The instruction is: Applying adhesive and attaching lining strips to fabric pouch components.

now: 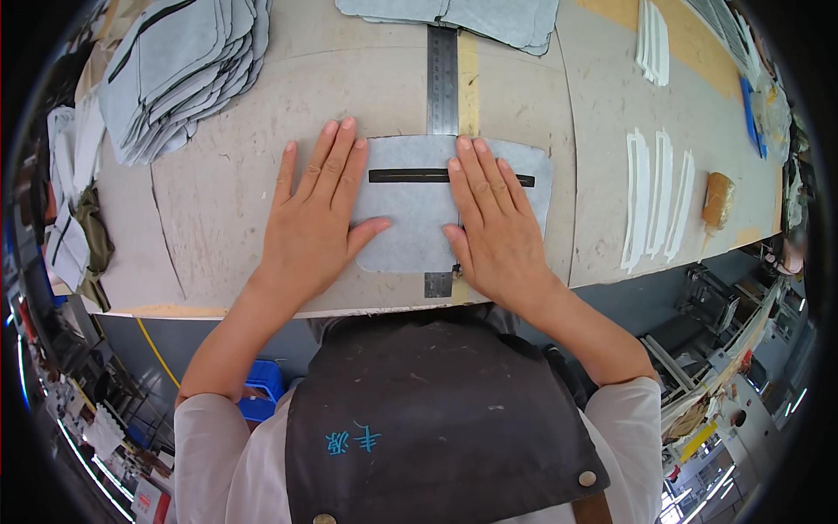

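A pale grey fabric panel [406, 227] with rounded corners lies flat near the table's front edge. Across its upper part runs a narrow black zipper strip [406, 175]. My left hand [314, 205] rests open at the panel's left side, its thumb on the fabric and its fingers spread beyond the edge. My right hand [497, 210] lies flat on the right half, fingers stretched out and covering part of the strip. Under the panel passes a steel ruler [443, 83], showing above and below it, with a yellow tape strip [468, 83] alongside.
Stacked grey panels [188, 74] lie at the far left, and more grey panels [489, 22] at the back. On the right are white strips [661, 196], a brown-wrapped roll [717, 201] and a blue tool [752, 118]. Below the table stands a blue bin [264, 384].
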The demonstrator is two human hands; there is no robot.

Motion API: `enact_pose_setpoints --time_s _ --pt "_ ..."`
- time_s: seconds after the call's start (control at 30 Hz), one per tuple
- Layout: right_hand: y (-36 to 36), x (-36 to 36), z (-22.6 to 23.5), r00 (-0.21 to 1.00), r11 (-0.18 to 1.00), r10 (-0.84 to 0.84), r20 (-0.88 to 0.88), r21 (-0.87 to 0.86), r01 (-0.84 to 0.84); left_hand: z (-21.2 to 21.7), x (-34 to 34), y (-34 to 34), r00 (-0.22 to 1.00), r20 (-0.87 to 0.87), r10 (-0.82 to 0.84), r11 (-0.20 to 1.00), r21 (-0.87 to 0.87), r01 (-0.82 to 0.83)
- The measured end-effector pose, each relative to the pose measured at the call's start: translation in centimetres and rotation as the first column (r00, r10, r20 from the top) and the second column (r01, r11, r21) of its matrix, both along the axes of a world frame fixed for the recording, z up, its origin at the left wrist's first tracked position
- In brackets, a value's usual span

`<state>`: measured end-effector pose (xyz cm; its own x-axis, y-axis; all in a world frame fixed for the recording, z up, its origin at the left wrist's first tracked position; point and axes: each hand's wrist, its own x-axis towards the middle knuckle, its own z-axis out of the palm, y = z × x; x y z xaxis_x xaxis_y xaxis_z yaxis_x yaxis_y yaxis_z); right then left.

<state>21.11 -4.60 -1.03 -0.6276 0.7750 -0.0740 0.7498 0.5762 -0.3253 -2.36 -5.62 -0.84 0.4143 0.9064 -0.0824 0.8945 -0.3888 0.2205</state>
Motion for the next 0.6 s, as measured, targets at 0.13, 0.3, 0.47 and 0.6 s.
enact_pose_setpoints --time_s 0.13,0.3,0.47,0.6 --pt "-0.1 -0.2 -0.3 1.0 1.0 -0.016 -0.023 0.02 0.016 -0.2 5.1 1.1 0.969 0.242 -0.056 0.998 0.01 0.055" --pt "0.3 1.2 -1.3 0.999 0.996 0.036 -0.035 0.078 -0.033 -1.6 6.6 1.0 0.95 0.286 -0.127 0.992 0.021 0.126" --pt "0.1 3.1 -0.7 0.992 0.989 -0.123 -0.033 0.074 0.125 -0.9 6.0 1.1 0.968 0.201 -0.148 0.988 -0.006 0.152" --pt "-0.3 4.0 -0.6 0.983 0.98 -0.18 -0.04 0.078 0.183 -0.8 5.5 1.1 0.969 0.179 -0.167 0.986 0.013 0.167"
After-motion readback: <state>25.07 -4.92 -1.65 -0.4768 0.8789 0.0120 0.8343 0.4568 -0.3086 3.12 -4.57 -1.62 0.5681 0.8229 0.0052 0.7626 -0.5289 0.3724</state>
